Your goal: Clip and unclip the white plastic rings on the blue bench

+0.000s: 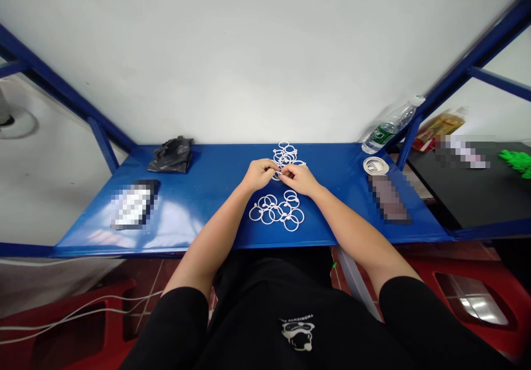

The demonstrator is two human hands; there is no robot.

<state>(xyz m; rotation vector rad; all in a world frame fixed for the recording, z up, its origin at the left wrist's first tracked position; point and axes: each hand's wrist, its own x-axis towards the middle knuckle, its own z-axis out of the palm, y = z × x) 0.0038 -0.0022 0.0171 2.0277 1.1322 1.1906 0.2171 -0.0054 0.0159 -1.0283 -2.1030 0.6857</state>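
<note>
Two hands meet over the blue surface (215, 193), the left hand (262, 173) and the right hand (299, 177) both pinching a small white ring (276, 180) between thumb and fingertips, partly hidden by the fingers. Green wraps the clear bottle (392, 126) at the far right corner: its label (380, 135) carries pale marks too small to read, and a white cap tops it; how much liquid is inside is hard to tell. Upside down on the black shirt (257, 303), a curved line of pale capitals, not surely legible, runs along a cartoon print (297, 334). Beyond the frame at right, an amber bottle (446, 124) with red near its base sits on a black tabletop (440, 182), near something bumpy and bright green (516, 162). Crumpled, thin and glossy, a black plastic bag (172, 157) lies toward the back left; its contents cannot be seen. More slim white rings, many with a little knob, overlap in a far pile (285, 157) just beyond the hands and a looser near pile (280, 213) between the forearms. A flat white coil (376, 166) rests near the clear bottle.
</note>
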